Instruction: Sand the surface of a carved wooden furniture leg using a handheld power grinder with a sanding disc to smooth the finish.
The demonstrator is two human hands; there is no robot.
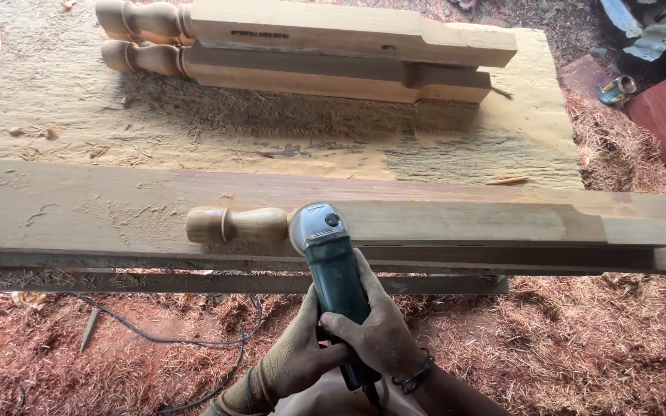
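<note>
Both hands, left and right, are gripping the grinder, fingers wrapped around its body, disc meeting the leg at twelve o'clock. Light, even pressure seems wise.

- Angle grinder: teal-green body, silver-grey metal head.
- Turned wooden leg: pale tan, darker brown at rounded end.
- Plank: dusty brown with reddish streak.
- Two stacked legs: light tan.
- Wood shavings: reddish-brown.
- Cable: black.
</note>
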